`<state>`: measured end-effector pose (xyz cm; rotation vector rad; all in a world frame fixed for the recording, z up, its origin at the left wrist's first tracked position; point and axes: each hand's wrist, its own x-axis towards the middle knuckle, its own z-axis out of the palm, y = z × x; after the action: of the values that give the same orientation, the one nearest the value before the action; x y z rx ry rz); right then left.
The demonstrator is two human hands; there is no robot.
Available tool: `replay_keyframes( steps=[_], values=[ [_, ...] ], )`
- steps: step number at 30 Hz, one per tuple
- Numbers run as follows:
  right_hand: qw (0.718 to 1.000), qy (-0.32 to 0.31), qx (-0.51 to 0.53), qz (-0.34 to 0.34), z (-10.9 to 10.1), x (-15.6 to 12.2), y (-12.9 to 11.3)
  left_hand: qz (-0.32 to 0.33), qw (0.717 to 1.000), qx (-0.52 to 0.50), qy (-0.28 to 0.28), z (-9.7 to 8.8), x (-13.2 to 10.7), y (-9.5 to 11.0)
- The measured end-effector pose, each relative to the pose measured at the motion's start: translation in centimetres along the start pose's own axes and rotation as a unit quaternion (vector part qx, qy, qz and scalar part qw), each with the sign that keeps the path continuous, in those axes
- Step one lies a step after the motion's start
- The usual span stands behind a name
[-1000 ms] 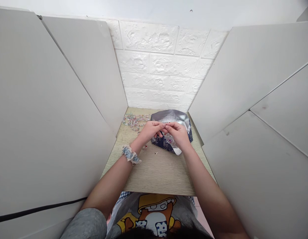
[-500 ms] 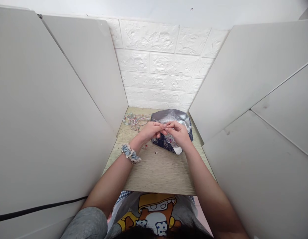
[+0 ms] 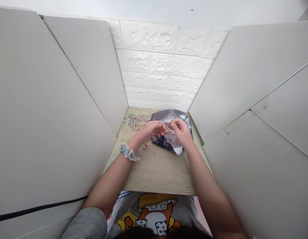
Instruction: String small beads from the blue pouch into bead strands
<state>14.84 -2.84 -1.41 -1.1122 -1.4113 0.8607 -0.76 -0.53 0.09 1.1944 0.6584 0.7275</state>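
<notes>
Right hand [image 3: 181, 133] withdrawn, fingers [image 3: 175, 122] perhaps pinched

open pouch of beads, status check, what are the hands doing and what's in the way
Left hand loosely curled; right hand pinched, any contents too small to tell. Pouch open, beads inside. Hands partly hide pouch.

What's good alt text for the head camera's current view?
A left hand and right hand hover, slightly apart, over an open, silver-lined bag of beads on a table. Beaded strands lie left of the bag, before a white wall.
</notes>
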Motion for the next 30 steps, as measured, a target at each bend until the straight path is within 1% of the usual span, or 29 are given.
replay_keyframes(
  steps=[2, 3, 6, 8, 10, 12, 14, 16, 17, 19, 21, 24, 27, 30],
  values=[
    [1.0, -0.007, 0.023, -0.001, -0.1, 0.0, -0.2, 0.003, 0.999, -0.01, -0.035, 0.1, -0.2, 0.3],
    [0.999, -0.023, 0.031, 0.001, -0.1, 0.0, -0.3, 0.003, 0.999, -0.007, -0.04, 0.2, -0.3, 0.3],
    [0.996, -0.075, 0.041, 0.011, 0.2, -0.2, -0.8, -0.003, 1.0, 0.008, -0.029, 0.5, -0.4, 0.4],
    [0.996, -0.087, 0.032, 0.008, 0.3, -0.2, -0.9, -0.01, 1.0, 0.012, -0.015, 0.6, -0.3, 0.3],
    [0.996, -0.083, -0.022, 0.003, 0.1, -0.2, -0.5, -0.016, 1.0, 0.016, 0.004, 0.5, -0.1, 0.1],
    [0.987, -0.082, -0.141, -0.003, -0.3, -0.1, 0.1, -0.021, 0.999, 0.027, 0.027, 0.2, 0.1, 0.0],
    [0.954, -0.1, -0.282, -0.014, -0.9, -0.1, 0.9, -0.024, 0.997, 0.047, 0.057, 0.0, 0.2, -0.1],
    [0.921, -0.134, -0.364, -0.02, -1.3, 0.0, 1.7, -0.024, 0.993, 0.072, 0.095, -0.2, 0.2, -0.2],
    [0.911, -0.149, -0.385, -0.021, -1.4, 0.0, 2.0, -0.023, 0.99, 0.085, 0.114, -0.3, 0.2, -0.2],
    [0.898, -0.168, -0.405, -0.019, -1.5, 0.1, 2.3, -0.022, 0.984, 0.109, 0.138, -0.2, 0.1, -0.1],
    [0.893, -0.176, -0.415, -0.017, -1.4, 0.1, 2.4, -0.014, 0.98, 0.131, 0.15, -0.1, 0.0, 0.0],
    [0.893, -0.178, -0.413, -0.019, -1.1, 0.0, 2.4, 0.003, 0.973, 0.163, 0.165, 0.2, 0.0, 0.1],
    [0.894, -0.17, -0.414, -0.013, -0.7, -0.2, 2.2, 0.002, 0.969, 0.186, 0.164, 0.3, 0.1, 0.1],
    [0.886, -0.165, -0.432, -0.001, -0.5, -0.4, 2.0, -0.007, 0.973, 0.182, 0.142, 0.3, 0.2, 0.0]
  ],
)
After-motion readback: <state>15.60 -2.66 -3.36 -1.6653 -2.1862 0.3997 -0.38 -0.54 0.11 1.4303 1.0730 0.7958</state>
